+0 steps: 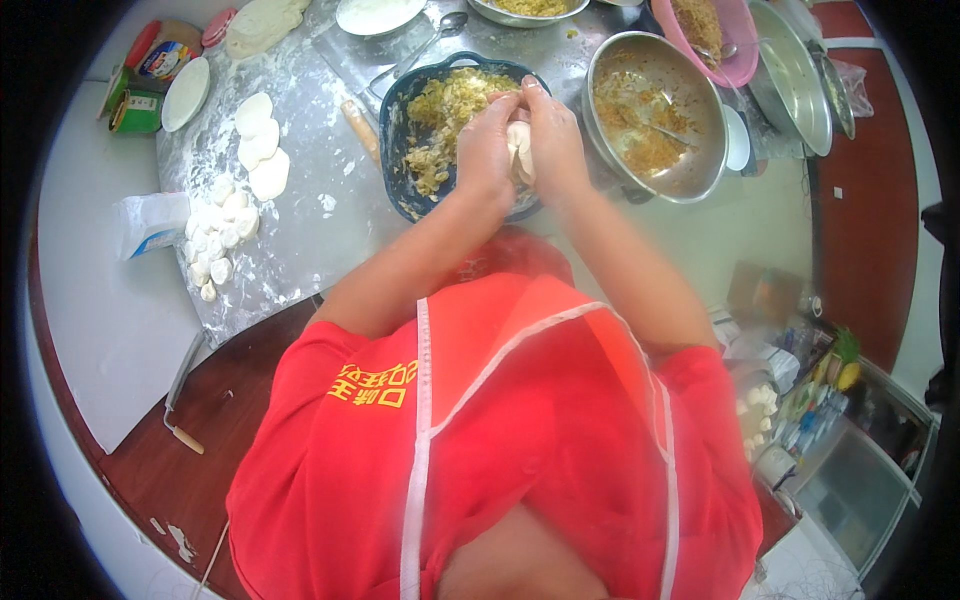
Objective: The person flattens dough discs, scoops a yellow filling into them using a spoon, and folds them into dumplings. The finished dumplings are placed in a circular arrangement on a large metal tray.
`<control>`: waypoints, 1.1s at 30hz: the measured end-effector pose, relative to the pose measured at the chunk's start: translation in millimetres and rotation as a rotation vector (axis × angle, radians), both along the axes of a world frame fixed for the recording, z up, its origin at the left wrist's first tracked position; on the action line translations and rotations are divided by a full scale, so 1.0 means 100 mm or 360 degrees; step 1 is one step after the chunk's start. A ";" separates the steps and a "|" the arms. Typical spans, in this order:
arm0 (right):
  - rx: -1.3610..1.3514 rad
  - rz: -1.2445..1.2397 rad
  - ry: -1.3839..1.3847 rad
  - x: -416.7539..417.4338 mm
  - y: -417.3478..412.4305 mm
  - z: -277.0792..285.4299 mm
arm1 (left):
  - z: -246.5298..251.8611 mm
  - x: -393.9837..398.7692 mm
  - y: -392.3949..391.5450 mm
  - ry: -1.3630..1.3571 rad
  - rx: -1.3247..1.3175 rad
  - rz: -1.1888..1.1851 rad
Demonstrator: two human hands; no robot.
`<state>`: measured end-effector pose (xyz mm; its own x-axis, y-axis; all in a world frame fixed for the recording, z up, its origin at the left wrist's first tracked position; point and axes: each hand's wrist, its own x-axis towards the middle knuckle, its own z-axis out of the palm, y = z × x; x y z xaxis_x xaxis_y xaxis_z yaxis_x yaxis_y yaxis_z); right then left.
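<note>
Cupped together, my left hand (487, 142) and my right hand (551, 139) hold a pale folded piece of dough (520, 146) between the palms. Their fingers meet at the far side and hide part of it; whether filling is inside cannot be seen. Both hands are over the right part of a dark blue basin (390, 150), which holds a yellow-green chopped filling (450, 105). A wooden rolling pin (361, 131) lies just left of the basin. Farther left, flattened dough rounds (259, 142) overlap in a row, with a heap of small dough pieces (221, 229) nearer me.
To the right stands a steel bowl (600, 142) with orange-brown shredded filling and a spoon. Behind it are a pink basin (739, 45) and a large metal basin (787, 90). A big dough slab (262, 26), a white plate (379, 13) and a ladle (450, 24) lie on the floured metal table (330, 240).
</note>
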<state>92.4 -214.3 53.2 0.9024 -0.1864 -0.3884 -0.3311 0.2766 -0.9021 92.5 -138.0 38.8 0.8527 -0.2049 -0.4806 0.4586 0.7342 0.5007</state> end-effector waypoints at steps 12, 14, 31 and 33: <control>0.0268 -0.0394 -0.0378 -0.25 -0.27 0.43 | 0.47 -0.17 -0.35 -0.0659 0.0235 0.0047; 0.0272 -0.0366 -0.0534 -0.36 -0.37 0.58 | 0.59 -0.15 -0.46 -0.0425 0.0003 0.0013; -0.1167 -0.2001 -0.2218 -2.56 -2.37 1.68 | 1.27 -2.15 -3.13 -0.1735 -0.0203 -0.0937; -0.1355 -0.1645 -0.1455 -3.21 -3.20 1.31 | 1.13 -2.41 -3.78 -0.1374 -0.0389 -0.1390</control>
